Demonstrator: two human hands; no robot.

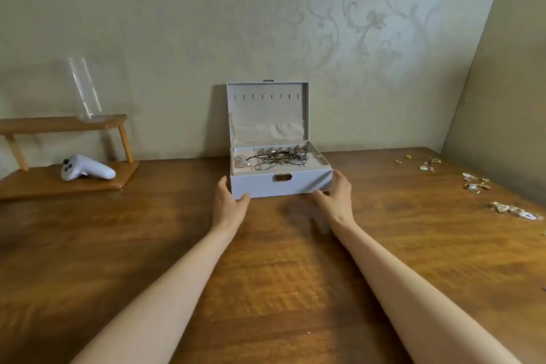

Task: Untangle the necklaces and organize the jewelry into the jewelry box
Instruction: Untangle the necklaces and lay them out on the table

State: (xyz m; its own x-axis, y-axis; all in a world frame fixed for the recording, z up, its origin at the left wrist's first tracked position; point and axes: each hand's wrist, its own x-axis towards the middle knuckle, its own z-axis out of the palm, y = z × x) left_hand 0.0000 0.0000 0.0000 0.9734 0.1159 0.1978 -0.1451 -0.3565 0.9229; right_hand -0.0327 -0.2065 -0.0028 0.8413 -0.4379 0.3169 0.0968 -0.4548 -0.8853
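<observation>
While our left hand (229, 201) and right hand (336, 198) press the sides of the open jewelry box (260, 183) at 12 o'clock with straight fingers, the necklaces (280, 158) lie knotted inside. Small jewelry (475, 186) lies at 3 o'clock. We think almost nothing is sorted yet.

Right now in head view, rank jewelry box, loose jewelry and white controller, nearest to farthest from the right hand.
1. Jewelry box: right hand touches its right corner.
2. Loose jewelry: on table, farther right.
3. White controller: far left, on wooden stand.
</observation>
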